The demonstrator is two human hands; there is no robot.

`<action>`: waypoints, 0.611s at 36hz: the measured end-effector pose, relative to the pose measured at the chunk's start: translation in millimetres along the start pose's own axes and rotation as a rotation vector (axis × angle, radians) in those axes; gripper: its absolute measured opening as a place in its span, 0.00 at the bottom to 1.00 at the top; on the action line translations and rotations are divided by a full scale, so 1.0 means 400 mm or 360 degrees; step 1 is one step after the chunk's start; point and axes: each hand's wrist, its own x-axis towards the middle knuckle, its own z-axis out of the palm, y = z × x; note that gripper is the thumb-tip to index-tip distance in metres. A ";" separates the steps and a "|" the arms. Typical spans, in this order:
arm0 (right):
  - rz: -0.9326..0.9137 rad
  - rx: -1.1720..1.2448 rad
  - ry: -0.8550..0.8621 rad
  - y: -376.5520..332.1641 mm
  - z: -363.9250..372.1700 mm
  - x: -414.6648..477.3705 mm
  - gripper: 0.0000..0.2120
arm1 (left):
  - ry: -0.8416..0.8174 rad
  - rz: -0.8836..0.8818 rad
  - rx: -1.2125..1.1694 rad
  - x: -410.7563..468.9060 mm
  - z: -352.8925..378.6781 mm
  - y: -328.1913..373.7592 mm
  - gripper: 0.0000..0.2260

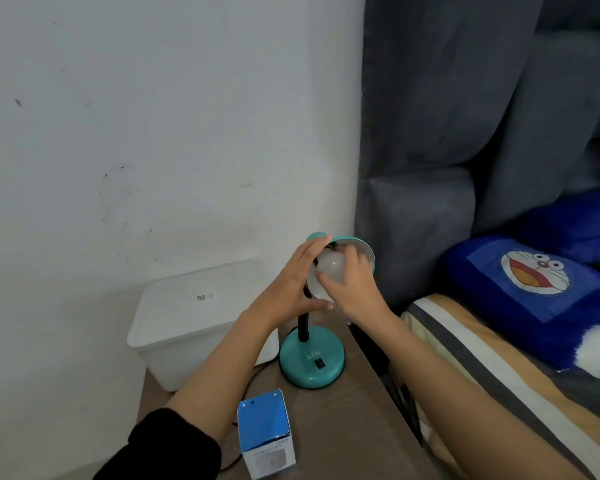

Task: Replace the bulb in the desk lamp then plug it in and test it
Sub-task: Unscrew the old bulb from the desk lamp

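Lamp (312, 358), teal, stands on the wooden side table (354, 427) right of a white lidded bin (187, 317); blue bulb box (265, 433) upright in front of it. Left hand (288, 289) cups the shade (366, 252) from the left, fingers spread and curved (thumb low, near the black neck). Right hand (352, 282) has fingertips closed around the white bulb (329, 268) at the shade's mouth.

one lamp (311, 358), one bulb (330, 268), two hands, one bulb box (266, 433), one white bin (191, 320).
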 end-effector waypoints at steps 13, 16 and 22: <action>-0.0226 -0.0575 -0.0227 0.006 -0.039 0.020 0.30 | -0.0046 0.0012 0.0069 -0.001 -0.010 0.001 0.47; -0.0239 -0.0509 -0.0193 0.013 -0.028 0.014 0.31 | -0.0041 0.0014 0.0053 -0.001 -0.008 0.005 0.46; 0.0324 0.0425 -0.0048 -0.014 0.000 0.019 0.25 | -0.0034 -0.0028 0.0042 -0.002 -0.010 0.003 0.47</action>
